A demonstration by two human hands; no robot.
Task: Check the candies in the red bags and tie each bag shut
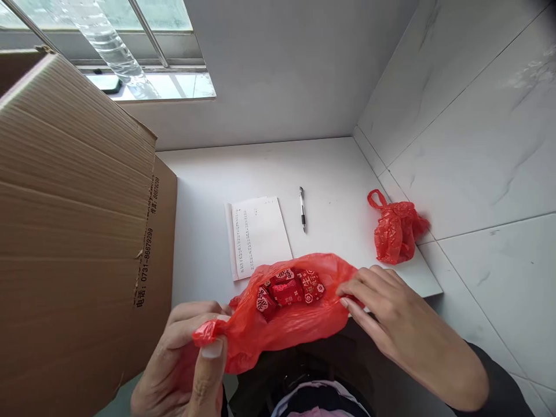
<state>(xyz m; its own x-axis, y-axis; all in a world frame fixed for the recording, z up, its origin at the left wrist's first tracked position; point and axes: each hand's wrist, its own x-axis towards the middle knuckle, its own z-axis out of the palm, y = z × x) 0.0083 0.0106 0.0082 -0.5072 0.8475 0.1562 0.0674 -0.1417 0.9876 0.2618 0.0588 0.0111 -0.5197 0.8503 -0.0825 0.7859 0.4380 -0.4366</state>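
Observation:
A thin red plastic bag [299, 330] is stretched between my two hands at the table's front edge, its mouth spread wide. Inside lie several small red wrapped packets [287, 292] with white and gold printing. My left hand [186, 359] pinches the bag's left end between thumb and fingers, and a twisted bit sticks out above the thumb. On the opposite side, my right hand [382, 307] grips the bag's right rim with its fingertips. The undersides of the packets are hidden by the bag.
A large cardboard box [73, 231] stands close on the left. On the white table [339, 168] lie a handwritten notepad [264, 231] and a pen [302, 208]. A knotted red bag [396, 231] sits at the right edge. A water bottle [113, 49] stands on the windowsill.

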